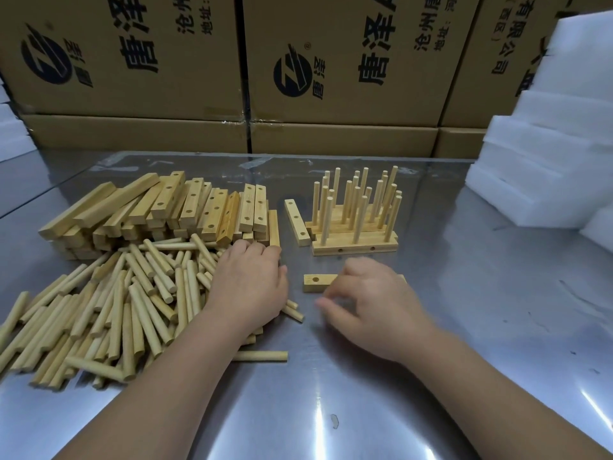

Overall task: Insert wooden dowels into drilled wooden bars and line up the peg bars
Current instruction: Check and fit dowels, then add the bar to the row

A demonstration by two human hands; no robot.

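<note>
Left forearm enters from bottom left and angles up to the right. Left grip (pixel 249 281) lies palm down on the right edge of the loose dowel pile (pixel 126 293). Knuckles are up and the fingers (pixel 257 249) curl forward, ending at the near end of the outermost bar in the stack of drilled bars (pixel 185 207). Fingertips are tucked under the hand, so whether the left grip is narrow round a dowel or bar cannot be told.

Right forearm enters from bottom right. Right grip (pixel 371 303) is palm down over a drilled bar (pixel 316 283) that lies crosswise on the worktop (pixel 464 293). The bar's left end, with one hole, shows; its middle is covered by the hand, and only a sliver of its right end shows past the knuckles. The fingers (pixel 331 305) point left and are smeared by motion blur, so contact with the bar and the width of the right grip cannot be told.

The peg bars (pixel 355 240) stand in rows just beyond the right grip, dowels upright; rear rows overlap and cannot be counted. A single drilled bar (pixel 297 220) lies just left of them. One stray dowel (pixel 262 356) lies beside the left forearm.

Behind the worktop: cardboard cartons (pixel 331 61), print cut off at the top. White foam blocks (pixel 530 161) sit at the right, cut by the edge.
</note>
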